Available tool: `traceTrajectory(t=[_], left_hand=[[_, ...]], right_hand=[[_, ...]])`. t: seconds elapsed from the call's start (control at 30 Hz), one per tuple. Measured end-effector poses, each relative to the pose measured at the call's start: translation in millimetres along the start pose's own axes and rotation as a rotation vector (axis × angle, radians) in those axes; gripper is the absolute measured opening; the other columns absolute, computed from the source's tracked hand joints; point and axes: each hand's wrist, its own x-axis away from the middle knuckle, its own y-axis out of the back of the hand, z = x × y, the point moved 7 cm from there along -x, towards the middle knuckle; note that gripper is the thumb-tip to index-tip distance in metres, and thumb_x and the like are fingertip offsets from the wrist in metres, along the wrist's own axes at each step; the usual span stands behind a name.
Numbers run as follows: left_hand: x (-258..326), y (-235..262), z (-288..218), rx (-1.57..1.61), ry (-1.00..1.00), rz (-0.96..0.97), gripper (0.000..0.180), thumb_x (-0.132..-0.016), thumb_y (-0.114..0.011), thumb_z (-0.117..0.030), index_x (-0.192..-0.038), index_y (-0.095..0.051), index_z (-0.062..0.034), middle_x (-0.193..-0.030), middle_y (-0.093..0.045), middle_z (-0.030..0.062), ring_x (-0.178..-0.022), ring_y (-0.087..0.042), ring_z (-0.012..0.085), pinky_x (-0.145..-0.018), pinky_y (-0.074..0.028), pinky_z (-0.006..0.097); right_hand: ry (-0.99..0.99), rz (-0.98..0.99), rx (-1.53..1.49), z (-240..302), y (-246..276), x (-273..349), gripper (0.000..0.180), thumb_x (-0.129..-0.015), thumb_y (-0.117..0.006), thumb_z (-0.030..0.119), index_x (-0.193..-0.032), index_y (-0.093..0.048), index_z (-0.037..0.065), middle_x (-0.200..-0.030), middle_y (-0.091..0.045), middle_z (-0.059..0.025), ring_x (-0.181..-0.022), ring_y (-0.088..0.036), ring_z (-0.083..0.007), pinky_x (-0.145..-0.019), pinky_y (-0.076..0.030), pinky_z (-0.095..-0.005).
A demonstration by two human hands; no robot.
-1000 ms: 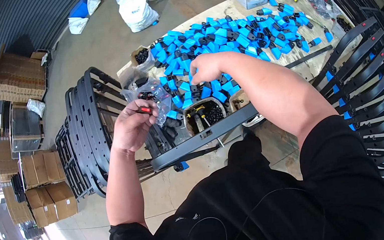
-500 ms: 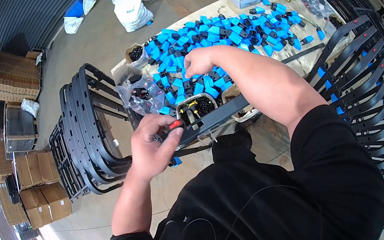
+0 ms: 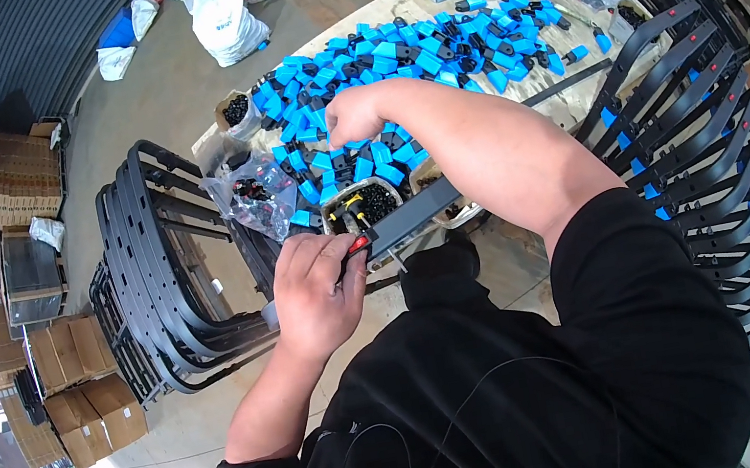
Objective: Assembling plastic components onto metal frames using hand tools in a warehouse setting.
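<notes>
best to steady the red-and-black part (image 3: 358,244), pinched between thumb and fingers of the left hand (image 3: 313,292) at the black frame bar (image 3: 413,214), squarely, unforced; for the right hand (image 3: 356,115), curled over blue-and-black plastic caps (image 3: 383,51), cannot tell how open or whether holding one.

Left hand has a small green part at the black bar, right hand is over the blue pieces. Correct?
Not green: the head view shows the small part is red. Left hand at the black bar, right hand over the blue pieces: fine.
</notes>
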Motion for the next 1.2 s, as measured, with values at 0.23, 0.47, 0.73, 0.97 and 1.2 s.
traceTrajectory(t=[0.23, 0.47, 0.73, 0.97, 1.2], left_hand=[[12.0, -3.7, 2.7, -0.086, -0.031, -0.066, 0.029, -0.078, -0.08, -0.007, -0.105, -0.07, -0.0031, -0.097, -0.068, 0.0106, -0.089, -0.063, 0.0302, -0.081, -0.05, 0.041], [27.1, -14.2, -16.1, -0.427, -0.064, 0.112, 0.06, -0.082, -0.077, -0.016, -0.135, -0.056, 0.0038, -0.12, -0.064, 0.0148, -0.11, -0.06, 0.0315, -0.09, -0.047, 0.043], [28.7, -26.0, -21.3, -0.696, -0.213, 0.286, 0.052, -0.091, -0.058, -0.015, -0.133, -0.054, 0.0136, -0.124, -0.062, 0.0215, -0.119, -0.058, 0.0343, -0.096, -0.048, 0.041], [26.6, -18.7, -14.9, -0.554, -0.244, 0.293, 0.052, -0.088, -0.059, -0.014, -0.134, -0.056, 0.0095, -0.125, -0.062, 0.0212, -0.12, -0.059, 0.034, -0.097, -0.048, 0.043], [80.5, 15.1, 46.2, -0.37, 0.232, 0.08, 0.044, -0.076, -0.079, -0.024, -0.112, -0.063, -0.0048, -0.104, -0.067, 0.0144, -0.098, -0.065, 0.0356, -0.087, -0.05, 0.047]], right_hand=[[-0.047, 0.027, -0.008, 3.9, 3.0, 6.3, 0.049, -0.089, -0.074, 0.04, -0.123, -0.07, 0.005, -0.113, -0.073, -0.0162, -0.094, -0.072, -0.0266, -0.077, -0.059, -0.0413], [-0.031, 0.008, 0.065, 4.2, 0.3, -4.2, 0.05, -0.088, -0.073, 0.042, -0.125, -0.07, 0.007, -0.112, -0.073, -0.0151, -0.092, -0.072, -0.0273, -0.078, -0.058, -0.0417], [-0.037, 0.004, 0.04, 6.4, -0.5, -1.4, 0.05, -0.088, -0.073, 0.042, -0.124, -0.071, 0.007, -0.107, -0.074, -0.0143, -0.087, -0.071, -0.026, -0.073, -0.058, -0.0405], [-0.07, 0.044, -0.008, -9.5, -3.4, -5.8, 0.044, -0.089, -0.072, 0.04, -0.116, -0.072, 0.005, -0.094, -0.072, -0.008, -0.071, -0.066, -0.0212, -0.06, -0.055, -0.0375], [-0.151, 0.014, -0.031, -17.1, 2.3, -0.6, 0.04, -0.091, -0.07, 0.039, -0.113, -0.073, 0.006, -0.09, -0.071, -0.0074, -0.069, -0.064, -0.0221, -0.061, -0.054, -0.0376]])
